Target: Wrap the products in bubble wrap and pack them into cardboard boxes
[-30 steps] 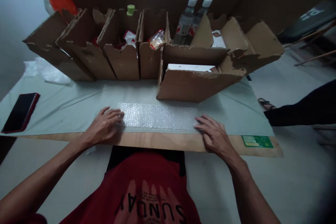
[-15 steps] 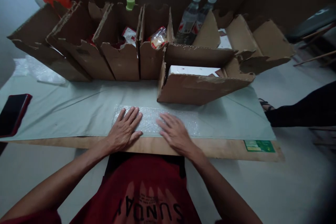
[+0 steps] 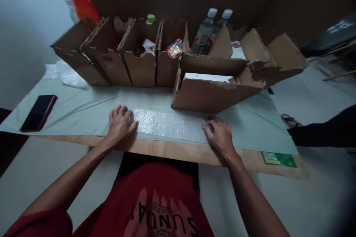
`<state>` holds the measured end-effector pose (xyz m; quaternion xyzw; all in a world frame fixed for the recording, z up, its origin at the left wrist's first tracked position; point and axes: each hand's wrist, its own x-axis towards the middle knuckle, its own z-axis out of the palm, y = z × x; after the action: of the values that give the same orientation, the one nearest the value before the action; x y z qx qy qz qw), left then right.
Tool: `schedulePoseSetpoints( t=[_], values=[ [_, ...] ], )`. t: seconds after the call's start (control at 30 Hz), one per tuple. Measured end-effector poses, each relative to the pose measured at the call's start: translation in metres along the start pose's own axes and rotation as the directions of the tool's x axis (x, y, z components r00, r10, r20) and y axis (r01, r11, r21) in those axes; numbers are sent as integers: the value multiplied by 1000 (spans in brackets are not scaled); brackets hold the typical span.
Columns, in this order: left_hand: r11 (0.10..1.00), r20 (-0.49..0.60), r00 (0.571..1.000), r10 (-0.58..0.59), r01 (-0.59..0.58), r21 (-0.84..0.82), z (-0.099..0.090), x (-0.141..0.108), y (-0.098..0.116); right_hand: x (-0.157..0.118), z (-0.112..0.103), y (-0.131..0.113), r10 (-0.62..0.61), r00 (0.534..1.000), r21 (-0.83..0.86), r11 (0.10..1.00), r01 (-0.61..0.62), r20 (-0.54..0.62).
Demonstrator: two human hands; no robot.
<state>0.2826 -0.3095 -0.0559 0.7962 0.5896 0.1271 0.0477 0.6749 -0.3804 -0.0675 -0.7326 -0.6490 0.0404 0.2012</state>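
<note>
A long flat strip of bubble wrap [image 3: 169,124] lies on the pale green cloth near the table's front edge. At its left end rests my left hand [image 3: 120,123], palm down, fingers apart and the thumb touching the wrap. My right hand [image 3: 221,135] is at the other end, its fingers curled and pinched on the wrap's right edge. That right edge is partly hidden under the fingers.
Several cardboard bins [image 3: 143,68] line the back. A bin [image 3: 214,94] with a white box stands nearer. Two clear bottles [image 3: 204,31] rise behind it. A phone [image 3: 39,113] lies left, with loose bubble wrap [image 3: 71,74] behind. A person's leg [image 3: 328,126] is at right.
Both hands have slid outward, from flat on the middle of the bubble wrap to its two ends. My right fingers have curled onto its edge. The camera view has shifted.
</note>
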Motion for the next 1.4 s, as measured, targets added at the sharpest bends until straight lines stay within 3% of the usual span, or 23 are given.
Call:
schedulePoseSetpoints(
  t=[0.17, 0.27, 0.33, 0.4, 0.47, 0.53, 0.6, 0.67, 0.73, 0.8, 0.87, 0.93, 1.0, 1.07, 1.13, 1.2, 1.23, 1.3, 1.4],
  values=[
    [992, 16, 999, -36, 37, -117, -15, 1, -6, -45, -28, -21, 100, 994, 284, 953, -109, 44],
    [991, -14, 1000, -19, 17, -133, -42, 28, -7, -87, -40, -54, 126, 973, 540, 814, -214, 195],
    [992, -61, 995, 84, -90, -93, -54, 59, 2, -111, -33, -82, 75, 947, 659, 701, -273, 313],
    [967, -26, 967, 254, -255, -26, -52, 93, 19, -127, -18, -110, 20, 905, 710, 614, -346, 424],
    [946, 25, 946, 324, -323, -37, -37, 121, 39, -134, 0, -132, -19, 857, 708, 573, -413, 515],
    [933, 47, 933, 357, -354, -65, -18, 132, 53, -136, 14, -144, -49, 826, 702, 556, -445, 562],
    [925, 36, 927, 373, -369, -88, -7, 120, 53, -134, 18, -148, -84, 818, 712, 548, -440, 569],
    [901, 0, 917, 399, -391, -187, -11, 84, 39, -130, 14, -146, -110, 807, 723, 524, -449, 581],
    [778, -49, 888, 456, -425, -462, -28, 34, 20, -121, 6, -142, -109, 792, 737, 457, -497, 601],
    [613, 42, 838, 543, -362, -702, -49, -17, 7, -105, 0, -142, -93, 785, 760, 344, -552, 612],
    [567, 117, 822, 557, -273, -777, -60, -52, 8, -84, -2, -145, -75, 794, 787, 220, -577, 603],
    [610, 142, 877, 459, -194, -769, -55, -65, 20, -62, 0, -149, -67, 805, 805, 132, -578, 589],
    [687, 128, 957, 259, -90, -721, -36, -57, 34, -46, 3, -151, -60, 821, 822, 99, -561, 568],
    [759, 126, 989, 73, 27, -651, -14, -39, 42, -39, 7, -146, -12, 867, 855, 176, -488, 497],
    [820, 151, 989, -5, 91, -566, 3, -21, 43, -39, 10, -137, 30, 945, 853, 423, -307, 325],
    [863, 172, 985, -8, 94, -496, 13, -11, 39, -41, 13, -128, -98, 988, 696, 718, -13, 119],
    [879, 173, 985, 1, 82, -470, 16, -9, 38, -42, 16, -125, -214, 975, 568, 810, 145, 58],
    [902, 158, 987, 20, 50, -429, 19, -9, 36, -43, 22, -122, -431, 902, 331, 856, 396, 37],
    [920, 59, 998, 37, -11, -391, 15, -17, 37, -40, 28, -125, -551, 832, 157, 829, 537, 67]
  ],
)
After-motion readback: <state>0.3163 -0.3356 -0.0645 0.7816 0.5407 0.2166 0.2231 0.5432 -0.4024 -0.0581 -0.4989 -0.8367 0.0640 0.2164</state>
